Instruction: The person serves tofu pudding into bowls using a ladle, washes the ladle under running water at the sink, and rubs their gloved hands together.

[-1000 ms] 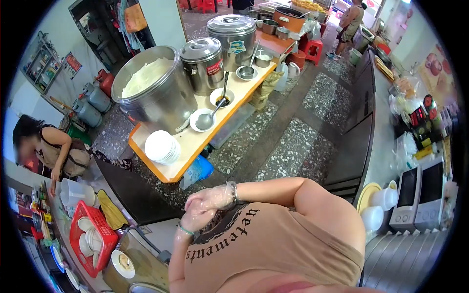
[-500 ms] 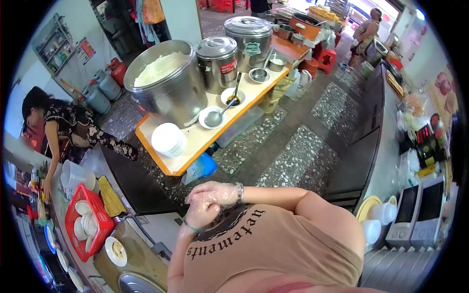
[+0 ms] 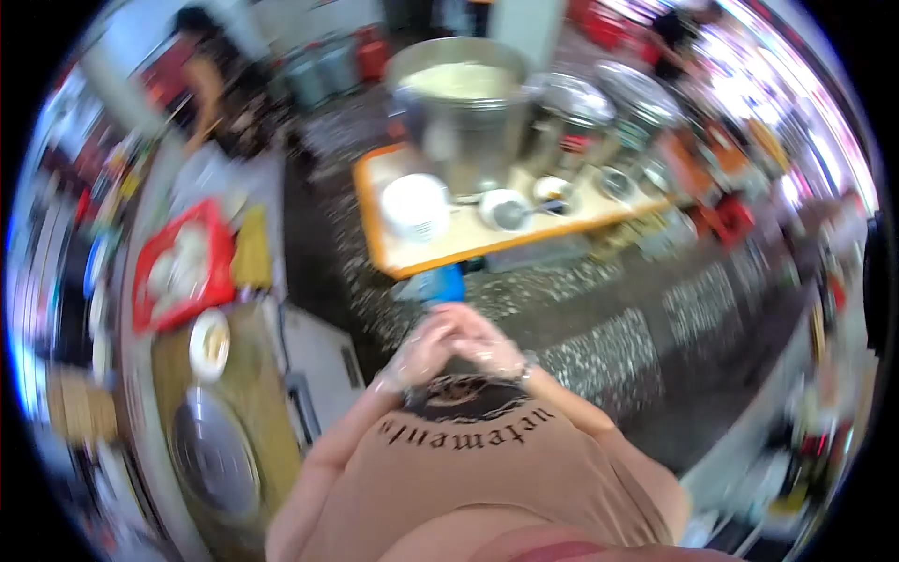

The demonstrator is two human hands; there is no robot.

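Observation:
My left hand (image 3: 424, 354) and my right hand (image 3: 492, 347), both in clear plastic gloves, meet in front of my chest. Their fingers press together and overlap, and the blur hides how they cross. No object shows between them. Beyond the hands is a table (image 3: 398, 255) with an orange edge. On it stand a stack of white plates (image 3: 415, 208), a large steel pot (image 3: 464, 140) with pale white contents and a bowl (image 3: 504, 212) with a ladle in it.
On the left counter are a red basket (image 3: 223, 267) of white dishes, a plate of food (image 3: 209, 345) and a round metal lid (image 3: 213, 454). A person (image 3: 229, 94) leans over the counter's far end. Lidded pots (image 3: 573, 101) stand along the table. A blue bag (image 3: 448, 283) is under it.
The view has swung left, so the table and counter sit farther right and the picture is blurred. My hands have shifted from one over the other to meeting at the fingers.

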